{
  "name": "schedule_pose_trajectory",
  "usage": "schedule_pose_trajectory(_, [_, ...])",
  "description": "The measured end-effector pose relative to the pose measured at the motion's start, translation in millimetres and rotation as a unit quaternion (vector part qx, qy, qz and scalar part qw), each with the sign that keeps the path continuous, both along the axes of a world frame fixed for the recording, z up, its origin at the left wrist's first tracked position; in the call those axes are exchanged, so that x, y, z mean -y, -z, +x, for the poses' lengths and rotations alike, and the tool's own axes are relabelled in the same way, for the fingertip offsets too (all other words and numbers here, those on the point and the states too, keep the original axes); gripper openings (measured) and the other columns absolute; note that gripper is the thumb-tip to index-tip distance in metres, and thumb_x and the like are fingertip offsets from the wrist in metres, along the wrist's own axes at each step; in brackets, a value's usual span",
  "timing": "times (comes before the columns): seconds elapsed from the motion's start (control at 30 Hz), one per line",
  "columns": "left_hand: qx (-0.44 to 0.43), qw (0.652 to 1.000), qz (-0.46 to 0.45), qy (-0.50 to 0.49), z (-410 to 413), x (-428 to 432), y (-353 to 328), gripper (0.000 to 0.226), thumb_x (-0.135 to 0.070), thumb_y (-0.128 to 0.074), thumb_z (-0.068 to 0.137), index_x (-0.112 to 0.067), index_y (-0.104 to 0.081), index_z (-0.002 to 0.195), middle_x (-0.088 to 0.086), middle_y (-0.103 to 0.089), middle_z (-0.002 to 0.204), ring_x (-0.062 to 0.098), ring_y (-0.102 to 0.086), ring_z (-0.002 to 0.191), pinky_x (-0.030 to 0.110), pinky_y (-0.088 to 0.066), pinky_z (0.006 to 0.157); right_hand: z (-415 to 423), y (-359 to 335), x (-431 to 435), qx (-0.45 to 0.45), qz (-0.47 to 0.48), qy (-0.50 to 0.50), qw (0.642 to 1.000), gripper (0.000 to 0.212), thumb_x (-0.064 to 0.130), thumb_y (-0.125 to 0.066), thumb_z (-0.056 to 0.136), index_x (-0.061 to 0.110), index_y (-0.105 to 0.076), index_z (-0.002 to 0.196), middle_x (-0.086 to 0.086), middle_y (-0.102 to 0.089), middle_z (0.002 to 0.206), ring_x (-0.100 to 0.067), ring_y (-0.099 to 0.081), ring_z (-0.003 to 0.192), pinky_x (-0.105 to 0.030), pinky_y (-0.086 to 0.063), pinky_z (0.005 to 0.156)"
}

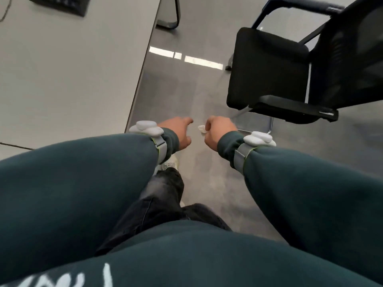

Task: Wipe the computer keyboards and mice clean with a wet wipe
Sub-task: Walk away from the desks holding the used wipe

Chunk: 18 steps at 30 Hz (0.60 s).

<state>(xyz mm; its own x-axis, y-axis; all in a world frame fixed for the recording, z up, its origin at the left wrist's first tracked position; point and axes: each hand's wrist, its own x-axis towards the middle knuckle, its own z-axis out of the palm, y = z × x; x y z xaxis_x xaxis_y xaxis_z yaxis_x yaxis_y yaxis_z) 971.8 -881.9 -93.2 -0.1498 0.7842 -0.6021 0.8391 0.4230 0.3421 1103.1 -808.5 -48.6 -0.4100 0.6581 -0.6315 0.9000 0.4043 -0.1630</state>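
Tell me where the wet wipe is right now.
In the head view, the wet wipe is pinched in the right hand, mid-frame over the floor, between the left hand and the black chair.

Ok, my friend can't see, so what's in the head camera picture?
The right hand holds a crumpled white wipe, with the empty left hand beside it, above a grey floor. A white desk with a black keyboard is on the left and a black chair on the right.

A: What's worn?
B: Dark green sweatshirt sleeves (83, 183) with ribbed cuffs (226, 145), white lettering (106, 274) on the chest.
A: On the wrists?
B: Grey straps (162, 147), each carrying a white pod (146, 127). Black trousers (163, 193), a pale shoe (171, 162) below.
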Motion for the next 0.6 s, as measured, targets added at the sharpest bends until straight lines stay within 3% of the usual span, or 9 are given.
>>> schedule_pose_trajectory(0.13, [0.025,0.999,0.025,0.023,-18.4,-62.6,-0.6,0.061,-0.032,-0.062,0.09,-0.027,-0.041,0.147,0.003,-0.061,0.132,0.027,-0.058,0.119,0.037,-0.049,0.095,-19.3,-1.2,-54.4,-0.001,0.006,0.028,1.0,0.023,0.02,-0.055,0.09,0.016,-0.062,0.112,-0.008,-0.065,0.109,-0.029,-0.062,0.1,-0.038,-0.054,0.088])
schedule_pose_trajectory(0.37, [0.041,0.999,0.028,0.016,-46.3,-154.8,-10.5,0.032,-0.03,-0.059,0.091,-0.022,-0.059,0.122,0.001,-0.068,0.114,0.029,-0.064,0.105,0.036,-0.052,0.088,-66.5,-11.7,-145.4,-0.042,-0.024,0.053,0.997,0.017,0.024,-0.06,0.091,0.017,-0.067,0.105,-0.004,-0.066,0.101,-0.022,-0.06,0.085,-0.03,-0.053,0.078])
schedule_pose_trajectory(0.6, [0.024,0.999,0.028,-0.015,-74.6,-283.1,-17.5,0.022,-0.023,-0.057,0.09,-0.019,-0.061,0.111,0.003,-0.07,0.107,0.03,-0.064,0.097,0.033,-0.048,0.075,-104.1,-4.3,-267.9,-0.058,-0.041,0.029,0.997,0.019,0.02,-0.061,0.089,0.011,-0.068,0.104,-0.007,-0.068,0.099,-0.023,-0.057,0.082,-0.029,-0.048,0.076])
